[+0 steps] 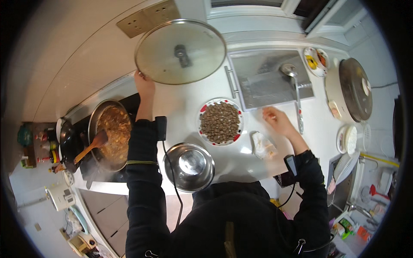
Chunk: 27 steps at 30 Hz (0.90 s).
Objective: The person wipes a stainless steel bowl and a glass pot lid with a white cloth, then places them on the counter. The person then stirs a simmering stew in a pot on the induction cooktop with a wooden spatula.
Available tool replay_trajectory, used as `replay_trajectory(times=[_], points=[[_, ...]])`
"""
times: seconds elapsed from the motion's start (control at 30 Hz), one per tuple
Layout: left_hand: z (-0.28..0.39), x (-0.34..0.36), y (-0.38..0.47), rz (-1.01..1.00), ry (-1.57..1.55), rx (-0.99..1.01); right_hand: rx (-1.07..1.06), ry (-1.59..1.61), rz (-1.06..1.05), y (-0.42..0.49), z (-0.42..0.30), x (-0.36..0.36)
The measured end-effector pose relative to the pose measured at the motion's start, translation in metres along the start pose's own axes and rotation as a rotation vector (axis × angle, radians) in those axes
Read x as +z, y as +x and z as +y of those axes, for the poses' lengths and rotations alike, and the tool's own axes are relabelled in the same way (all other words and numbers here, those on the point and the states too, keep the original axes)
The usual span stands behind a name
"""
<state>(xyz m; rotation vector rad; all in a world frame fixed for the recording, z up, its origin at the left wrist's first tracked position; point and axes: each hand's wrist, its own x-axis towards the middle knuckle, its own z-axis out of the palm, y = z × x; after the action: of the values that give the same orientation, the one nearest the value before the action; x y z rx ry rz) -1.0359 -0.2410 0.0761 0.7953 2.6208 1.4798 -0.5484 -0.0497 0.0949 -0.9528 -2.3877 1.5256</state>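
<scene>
My left hand (144, 84) grips the near-left rim of a large glass pan lid (161, 66), which leans up near the wall at the back. My right hand (277, 121) is over the counter with its fingers curled and nothing seen in it, near a crumpled white cloth or tissue (262, 145). Between my hands a patterned plate (202, 132) bears a heap of small brown pieces. Nearer to me sits a steel bowl (190, 161) with nothing seen inside. On the stove at the left, a pan (91, 129) holds steaming brown food and a wooden spatula (92, 145).
A steel ladle (297, 96) lies across the edge of a grey panel with a handle (271, 90). A plate with yellow and red food (317, 70) stands beside a lidded cooker (335, 87) at the right. Sockets (146, 19) are on the wall; a black wok (69, 142) stands left of the pan.
</scene>
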Motion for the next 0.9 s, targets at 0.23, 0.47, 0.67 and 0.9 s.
replay_trajectory(times=[0.23,0.47,0.67,0.9], points=[[0.045,-0.009,-0.022,0.060,0.012,0.030,0.097,-0.586,-0.084,-0.103,0.018,0.072],[0.071,-0.063,-0.145,-0.158,-0.295,-0.038,-0.016,-0.401,0.254,-0.068,0.018,0.060],[0.086,-0.094,-0.186,-0.219,-0.379,-0.267,-0.472,-0.504,0.343,0.045,-0.078,0.040],[0.129,-0.115,-0.092,-0.114,-0.058,0.254,-0.824,-0.587,0.265,0.192,-0.150,0.142]])
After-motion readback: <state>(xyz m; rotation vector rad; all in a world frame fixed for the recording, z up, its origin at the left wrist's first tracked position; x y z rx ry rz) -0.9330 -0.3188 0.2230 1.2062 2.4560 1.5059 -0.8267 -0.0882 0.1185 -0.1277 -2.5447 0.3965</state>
